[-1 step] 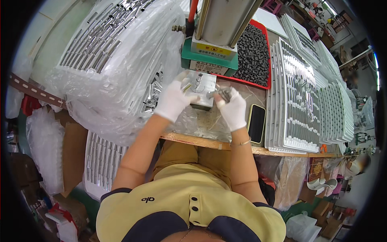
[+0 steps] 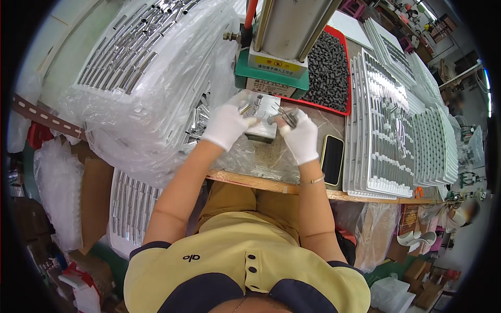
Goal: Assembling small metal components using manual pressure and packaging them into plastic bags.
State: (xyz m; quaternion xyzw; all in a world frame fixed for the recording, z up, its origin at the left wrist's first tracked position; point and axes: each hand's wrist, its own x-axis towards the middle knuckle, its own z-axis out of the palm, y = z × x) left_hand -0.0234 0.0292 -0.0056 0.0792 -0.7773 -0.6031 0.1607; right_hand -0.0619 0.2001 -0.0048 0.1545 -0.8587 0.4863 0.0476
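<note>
A metal block (image 2: 270, 116) with a small upright metal pin (image 2: 258, 100) stands on the table below a press (image 2: 276, 57). At its left side is my left hand (image 2: 225, 125) in a white glove, fingers closed on a short shiny metal tube (image 2: 243, 109). My right hand (image 2: 301, 136), also gloved, is curled at the block's right edge. It grips a metal tool with two thin prongs (image 2: 285, 116); the exact kind is blurred. A small grey round piece (image 2: 272, 120) shows by its fingertips. Loose shiny tubes (image 2: 198, 117) lie left of my left hand.
Behind the press, a red tray (image 2: 348, 78) holds many small dark cylindrical parts. A phone (image 2: 332, 159) lies right of my right hand. Stacked white racks of metal tubes (image 2: 378, 125) fill the right side. Plastic-wrapped stacks (image 2: 156, 104) of tubes crowd the left.
My left hand has shifted slightly right and the tube in it has moved a little toward the pin. The prongs in my right hand have turned slightly and stand out more sharply.
</note>
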